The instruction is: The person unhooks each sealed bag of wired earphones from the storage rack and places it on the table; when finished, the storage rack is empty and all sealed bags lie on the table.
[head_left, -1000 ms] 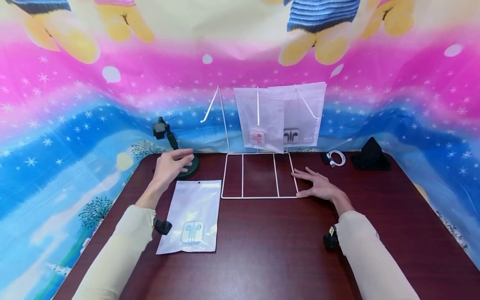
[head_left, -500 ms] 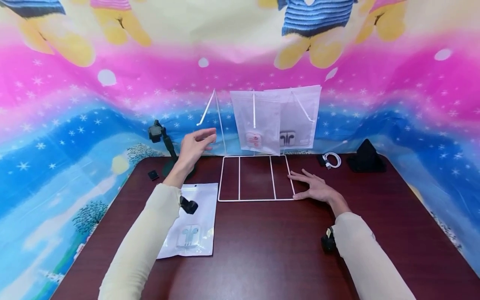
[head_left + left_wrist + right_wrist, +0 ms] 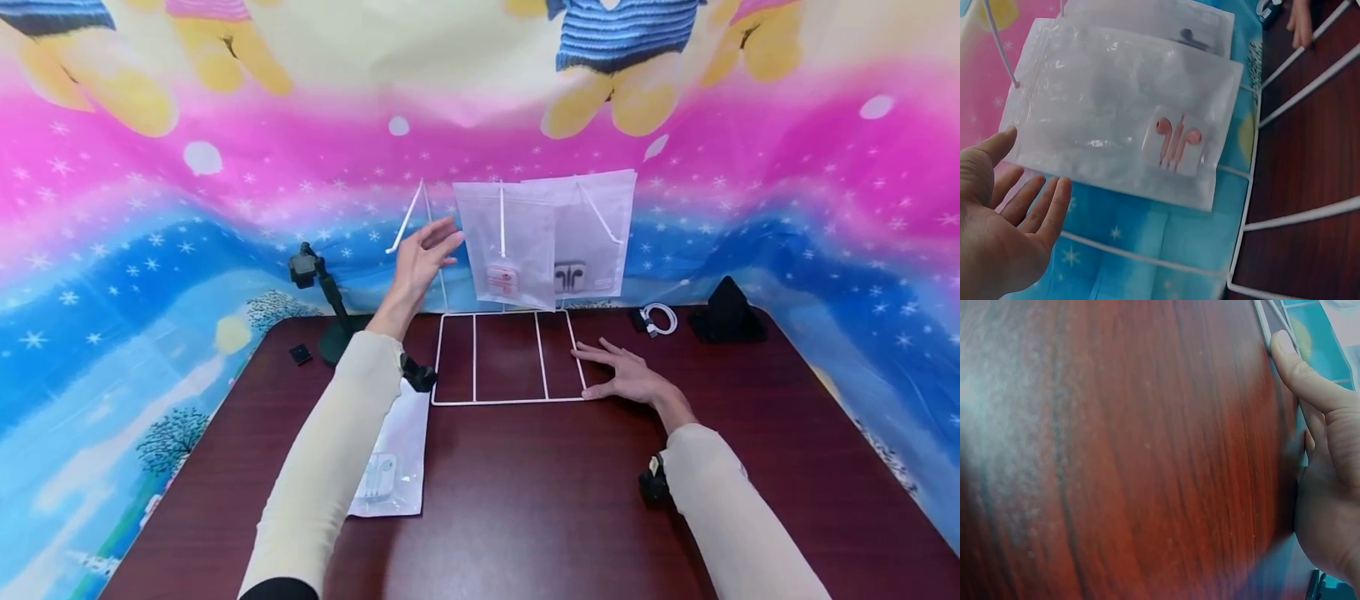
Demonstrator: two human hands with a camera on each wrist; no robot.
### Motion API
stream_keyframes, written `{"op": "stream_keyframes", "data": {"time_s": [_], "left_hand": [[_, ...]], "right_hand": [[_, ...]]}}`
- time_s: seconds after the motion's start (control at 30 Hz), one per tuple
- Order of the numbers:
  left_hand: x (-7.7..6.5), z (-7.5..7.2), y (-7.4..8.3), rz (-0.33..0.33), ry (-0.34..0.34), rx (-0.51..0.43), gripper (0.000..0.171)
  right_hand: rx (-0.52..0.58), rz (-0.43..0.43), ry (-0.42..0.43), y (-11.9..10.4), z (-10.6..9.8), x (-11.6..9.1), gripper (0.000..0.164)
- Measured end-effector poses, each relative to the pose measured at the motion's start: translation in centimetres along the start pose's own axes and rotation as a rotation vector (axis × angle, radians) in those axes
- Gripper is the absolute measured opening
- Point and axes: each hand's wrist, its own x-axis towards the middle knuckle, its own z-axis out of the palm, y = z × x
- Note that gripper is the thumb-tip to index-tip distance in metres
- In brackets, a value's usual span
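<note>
My left hand [image 3: 423,258] is raised beside the left edge of a clear-fronted zip bag of pink earphones [image 3: 501,225], which hangs on the middle hook of a white wire display rack [image 3: 510,402]. In the left wrist view its fingers [image 3: 1038,209] are loosely spread and hold nothing; whether they touch the bag [image 3: 1104,106] cannot be told. A second bag, with dark earphones [image 3: 596,217], hangs on the right hook. The left hook [image 3: 405,218] bears nothing. My right hand [image 3: 626,375] rests with spread fingers at the right side of the rack's base, thumb by its front corner.
A bag of white earphones [image 3: 397,450] lies on the table, partly hidden under my left forearm. A black stand [image 3: 333,308] and a small black square [image 3: 300,354] are at the left. A coiled white cable [image 3: 660,320] and a black holder [image 3: 727,312] lie at the back right.
My left hand has moved up and to the right, from above the lying bag past the left hook to the hanging pink-earphone bag. My right hand has stayed at the rack's base.
</note>
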Motion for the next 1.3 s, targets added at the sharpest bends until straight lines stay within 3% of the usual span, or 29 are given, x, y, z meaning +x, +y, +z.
{"op": "stream_keyframes", "data": {"time_s": [0.3,0.53,0.73,0.97,1.1,1.3], "left_hand": [[1.3,1.8,0.5,-0.018,-0.021,-0.021,0.076],[1.0,1.8,1.2,-0.001,0.033,-0.017,0.074],[0.9,2.2,1.7,0.020,0.084,0.027,0.056],[0.2,2.4,2.3,0.029,0.100,-0.021,0.026],[-0.5,2.3,2.7,0.035,0.103,-0.028,0.021],[-2.0,2.1,3.2,0.060,0.090,0.008,0.021]], "right_hand": [[-0.006,0.029,0.001,0.1,0.1,0.1,0.082],[-0.021,0.021,-0.001,0.0,0.0,0.4,0.082],[-0.007,0.015,0.007,0.2,0.0,0.2,0.083],[0.008,0.041,0.003,0.0,0.3,0.0,0.084],[0.005,0.060,0.003,0.1,0.4,0.0,0.083],[-0.016,0.019,0.007,0.2,0.2,0.3,0.081]]}}
